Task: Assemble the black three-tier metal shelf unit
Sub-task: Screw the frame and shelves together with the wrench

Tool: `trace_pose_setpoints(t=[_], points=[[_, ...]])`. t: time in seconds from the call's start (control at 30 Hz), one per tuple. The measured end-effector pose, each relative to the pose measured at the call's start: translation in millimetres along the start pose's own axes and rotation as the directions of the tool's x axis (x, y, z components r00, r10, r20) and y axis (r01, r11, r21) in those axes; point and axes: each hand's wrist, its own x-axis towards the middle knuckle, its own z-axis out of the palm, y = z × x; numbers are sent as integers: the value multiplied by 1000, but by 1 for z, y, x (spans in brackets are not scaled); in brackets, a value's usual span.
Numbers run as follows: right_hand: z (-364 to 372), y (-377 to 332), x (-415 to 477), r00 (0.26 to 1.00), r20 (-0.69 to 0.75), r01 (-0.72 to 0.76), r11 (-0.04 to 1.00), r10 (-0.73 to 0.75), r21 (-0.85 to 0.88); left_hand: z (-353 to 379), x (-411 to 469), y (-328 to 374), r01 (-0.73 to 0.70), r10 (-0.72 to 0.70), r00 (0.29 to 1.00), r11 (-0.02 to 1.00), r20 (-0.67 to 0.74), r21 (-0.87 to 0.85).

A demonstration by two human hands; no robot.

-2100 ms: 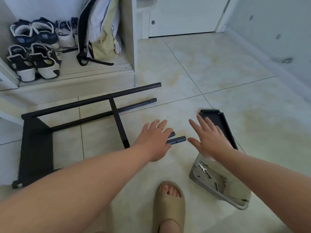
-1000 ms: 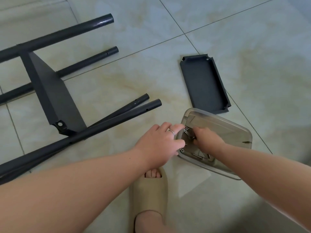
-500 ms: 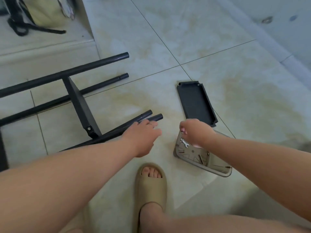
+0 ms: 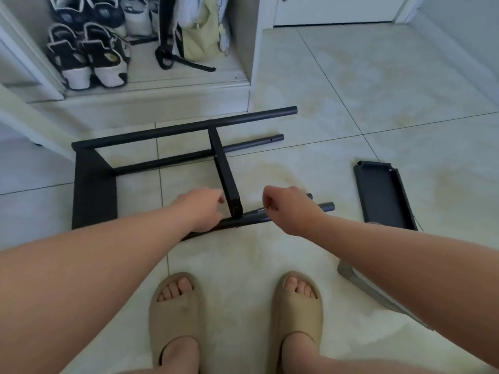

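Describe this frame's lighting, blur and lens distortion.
Head view: soft, even light, faint shadows under the sandals. Head view: motion blur smears the shoes and bag; the left hand and right hand look sharper, though the screw the right hand pinches barely resolves. Head view: wide-angle bowing slightly curves the floor tile joints.

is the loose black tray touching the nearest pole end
Apart. The head view shows bare floor tile between the loose black tray and the end of the nearest pole.

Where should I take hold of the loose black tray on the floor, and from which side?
Probably by the raised rim of its long edge nearer the right hand, coming from above: the tray lies flat, open side up.
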Motion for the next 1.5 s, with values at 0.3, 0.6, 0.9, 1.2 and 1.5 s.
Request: trace_pose_setpoints(t=[0.3, 0.6, 0.9, 1.2, 1.5], points=[[48, -16, 30, 998, 58, -24, 960, 8, 281, 36, 19, -29, -6, 33, 993, 975, 114, -224], [61, -2, 21, 996, -21, -65, 868, 87, 491, 58, 30, -21, -28, 35, 999, 952, 18, -306], [76, 0, -10, 993, -101, 17, 743, 68, 669, 56, 12, -21, -71, 30, 994, 900, -102, -431], [80, -1, -5, 990, -134, 51, 746, 52, 664, 52, 8, -23, -103, 46, 990, 873, -130, -477], [84, -7, -2, 989, -146, 59, 803, 35, 594, 49, 7, -23, -112, 63, 991, 862, -116, -495]])
